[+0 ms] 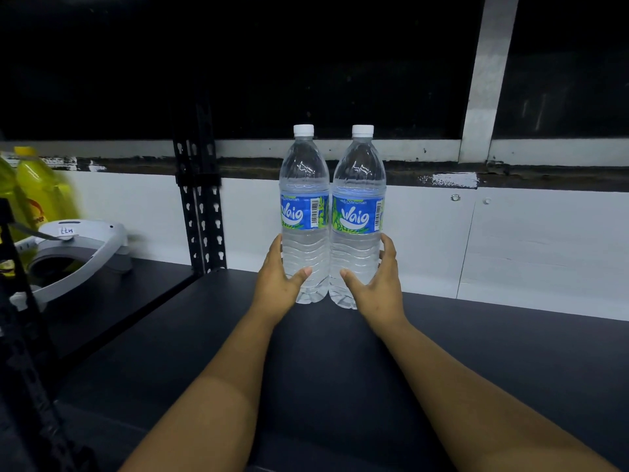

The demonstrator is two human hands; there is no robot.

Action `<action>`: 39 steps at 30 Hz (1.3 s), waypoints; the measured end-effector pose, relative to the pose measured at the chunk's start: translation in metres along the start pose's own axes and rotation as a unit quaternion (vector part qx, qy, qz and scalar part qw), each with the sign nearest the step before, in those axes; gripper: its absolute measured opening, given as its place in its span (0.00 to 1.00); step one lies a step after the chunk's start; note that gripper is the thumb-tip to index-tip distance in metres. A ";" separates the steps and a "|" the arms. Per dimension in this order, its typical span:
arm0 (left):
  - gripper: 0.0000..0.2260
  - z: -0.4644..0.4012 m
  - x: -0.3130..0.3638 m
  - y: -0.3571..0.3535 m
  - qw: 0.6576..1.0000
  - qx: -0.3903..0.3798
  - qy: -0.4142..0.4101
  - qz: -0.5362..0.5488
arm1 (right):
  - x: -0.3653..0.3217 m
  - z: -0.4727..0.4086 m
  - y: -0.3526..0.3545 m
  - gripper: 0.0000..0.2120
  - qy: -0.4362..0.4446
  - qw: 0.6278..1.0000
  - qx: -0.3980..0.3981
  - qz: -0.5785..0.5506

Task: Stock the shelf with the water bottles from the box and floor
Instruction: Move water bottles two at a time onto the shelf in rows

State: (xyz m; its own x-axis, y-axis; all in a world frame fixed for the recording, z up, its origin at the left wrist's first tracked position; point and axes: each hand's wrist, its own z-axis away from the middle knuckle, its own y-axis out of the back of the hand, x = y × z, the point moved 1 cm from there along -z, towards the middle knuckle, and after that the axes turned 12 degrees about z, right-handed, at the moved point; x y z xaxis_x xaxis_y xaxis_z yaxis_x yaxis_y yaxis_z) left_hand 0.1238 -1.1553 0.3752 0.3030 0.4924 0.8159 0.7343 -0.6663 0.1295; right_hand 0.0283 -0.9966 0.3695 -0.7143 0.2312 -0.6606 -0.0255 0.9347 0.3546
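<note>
Two water bottles, left bottle (pixel 304 216) and right bottle (pixel 358 219), stand upright and touching (long axes vertical) on the shelf (pixel 476 352) at 12 o'clock, left hand (pixel 277 284) and right hand (pixel 381 284) each wrapped round its own bottle's lower body.
</note>
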 end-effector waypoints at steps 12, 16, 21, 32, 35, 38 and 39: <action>0.42 0.019 -0.001 0.002 0.992 -0.072 0.017 -0.102 | -0.005 0.007 0.003 0.42 0.003 0.999 -0.035 0.006; 0.39 0.030 0.009 0.006 0.985 -0.101 0.023 -0.135 | -0.001 0.013 0.011 0.42 -0.014 0.993 -0.115 0.022; 0.41 0.044 0.026 0.016 0.958 -0.139 0.063 -0.244 | 0.004 0.024 0.020 0.38 -0.053 0.978 -0.192 0.069; 0.31 0.096 0.083 0.029 0.860 -0.210 0.120 -0.449 | -0.056 0.058 0.058 0.31 0.038 0.856 -0.311 0.412; 0.31 0.106 0.098 0.035 0.852 -0.216 0.127 -0.459 | -0.071 0.072 0.072 0.30 0.044 0.854 -0.308 0.418; 0.30 0.123 0.117 0.043 0.850 -0.225 0.127 -0.460 | -0.086 0.088 0.086 0.30 0.040 0.852 -0.306 0.423; 0.30 0.130 0.123 0.046 0.850 -0.226 0.122 -0.460 | -0.091 0.094 0.091 0.30 0.037 0.850 -0.307 0.426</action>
State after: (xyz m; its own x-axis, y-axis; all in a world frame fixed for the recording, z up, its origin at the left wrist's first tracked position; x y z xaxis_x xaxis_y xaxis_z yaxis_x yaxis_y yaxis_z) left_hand 0.2739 -1.0528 0.4088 -0.4492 0.8271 0.3378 0.2671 -0.2365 0.9342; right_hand 0.1565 -0.9073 0.3999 -0.6969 0.7157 0.0446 0.1794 0.1138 0.9772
